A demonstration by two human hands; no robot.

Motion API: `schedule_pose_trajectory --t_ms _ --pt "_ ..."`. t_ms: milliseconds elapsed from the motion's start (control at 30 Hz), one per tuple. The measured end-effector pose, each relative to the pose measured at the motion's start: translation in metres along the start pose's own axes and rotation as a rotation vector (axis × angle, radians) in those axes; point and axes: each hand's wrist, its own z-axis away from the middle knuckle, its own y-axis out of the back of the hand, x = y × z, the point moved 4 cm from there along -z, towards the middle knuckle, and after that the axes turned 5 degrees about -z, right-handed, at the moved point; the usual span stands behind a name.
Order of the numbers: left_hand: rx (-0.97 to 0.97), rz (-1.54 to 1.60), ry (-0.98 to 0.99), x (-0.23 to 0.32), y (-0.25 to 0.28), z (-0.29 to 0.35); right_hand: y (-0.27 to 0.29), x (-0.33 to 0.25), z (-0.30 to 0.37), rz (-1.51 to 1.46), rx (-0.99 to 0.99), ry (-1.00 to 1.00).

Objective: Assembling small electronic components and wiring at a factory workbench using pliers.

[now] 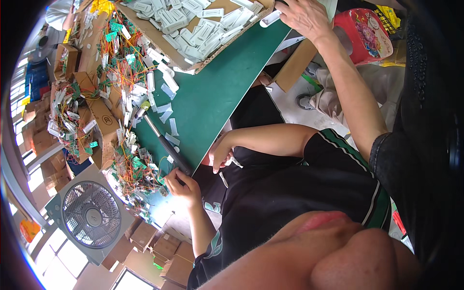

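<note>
- Left hand point(182, 187): fingers half curled, thumb side toward the tool's grip; whether it touches the grip or pinches anything, I cannot tell.
- Right hand point(221, 153): hangs from a bent wrist just beside the surface's edge, fingers loosely curled; any hold is hidden.
- Hammer-like tool point(166, 143): lies aslant on the green surface point(217, 92), its dark grip at the near edge by the left hand, its bare metal shaft leading to a yellowish head among the white pieces.
- Cardboard tray point(159, 42): filled with oblong, smooth white casings point(171, 20), some showing small dark markings too fine to read.
- Translucent strips point(166, 116): flat and thin, scattered between tray and tool.
- Tangled red and yellow wires point(110, 57): heaped with green circuit boards point(137, 164) along the far side.
- Brown carton point(102, 116): bears a round dark printed mark.
- Red container point(355, 41): glossy, with a floral print and lettered label.
- Co-worker's hand point(307, 20): bent over the tray's corner, beside a white piece.
- Grey fan point(92, 217): round ribbed grille in a squarish frame, an emblem at its hub.
</note>
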Motion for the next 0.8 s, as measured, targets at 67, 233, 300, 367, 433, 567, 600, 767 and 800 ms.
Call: schedule_pose_trajectory --t_ms 67,233,300,367,433,567,600,767,800 --pt "0.001 -0.024 -0.013 -0.003 -0.001 0.001 0.002 0.0 -0.002 0.032 0.03 -0.027" --pt "-0.003 -0.05 0.001 -0.003 -0.002 0.002 0.004 0.006 0.0 0.12 0.113 -0.093" --pt "-0.011 -0.054 0.007 -0.001 -0.002 0.001 0.007 0.006 -0.002 0.16 0.149 -0.118" --pt "-0.027 -0.062 0.038 0.001 -0.001 0.001 0.01 0.005 -0.002 0.198 0.185 -0.143" --pt "-0.023 -0.062 0.032 -0.001 -0.002 0.001 0.013 0.005 -0.002 0.237 0.219 -0.168" --pt "-0.015 -0.076 0.047 0.001 -0.002 0.001 0.012 0.008 -0.004 0.313 0.29 -0.225" --pt "-0.016 -0.076 0.048 0.001 -0.001 0.001 0.018 0.005 -0.004 0.332 0.308 -0.24" --pt "0.0 -0.09 0.017 0.002 -0.002 -0.001 0.02 0.009 -0.006 0.336 0.296 -0.255" --pt "-0.001 -0.09 0.018 0.003 -0.002 -0.001 0.02 0.009 -0.005 0.323 0.307 -0.248"
